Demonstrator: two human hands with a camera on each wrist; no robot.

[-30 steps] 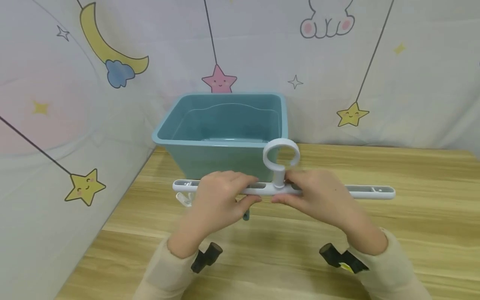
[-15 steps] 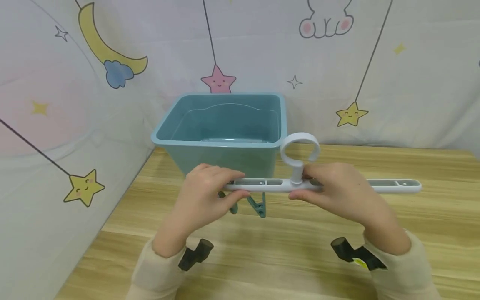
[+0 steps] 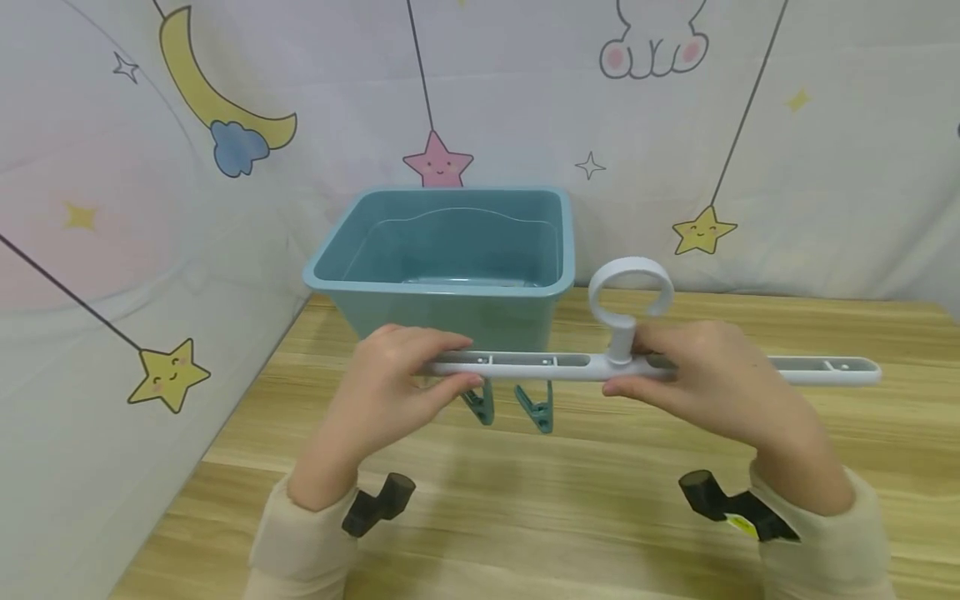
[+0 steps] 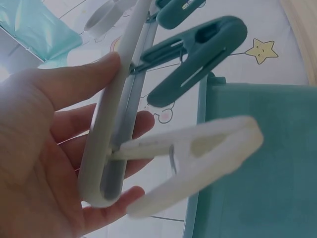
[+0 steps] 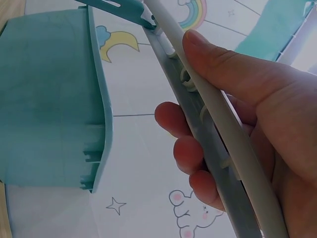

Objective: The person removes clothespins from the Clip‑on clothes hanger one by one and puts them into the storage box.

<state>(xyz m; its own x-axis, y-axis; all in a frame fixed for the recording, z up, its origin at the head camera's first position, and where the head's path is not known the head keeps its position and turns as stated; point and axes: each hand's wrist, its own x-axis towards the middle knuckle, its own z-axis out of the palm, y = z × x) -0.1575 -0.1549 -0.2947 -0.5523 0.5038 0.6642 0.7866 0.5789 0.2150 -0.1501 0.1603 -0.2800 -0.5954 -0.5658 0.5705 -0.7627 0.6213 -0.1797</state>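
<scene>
Beige sleeves (image 3: 303, 529) nearest, black mounts (image 3: 363, 512) at wrists. Left hand (image 3: 386, 387) pinches left end of white hanger (image 3: 596, 367); right hand (image 3: 723, 383) grips it beside upright hook (image 3: 621, 337). Hanger roughly level above tabletop (image 3: 570, 508); green clips (image 4: 213, 56) and white clip (image 4: 225, 158) dangle beneath. Farther, left of centre, teal bin (image 3: 450, 317) stands on tabletop. Far: printed backdrop (image 3: 525, 100).

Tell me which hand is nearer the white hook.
Right. The right hand grips the bar just beside the white hook; the left hand holds the bar's left end, farther away.
</scene>
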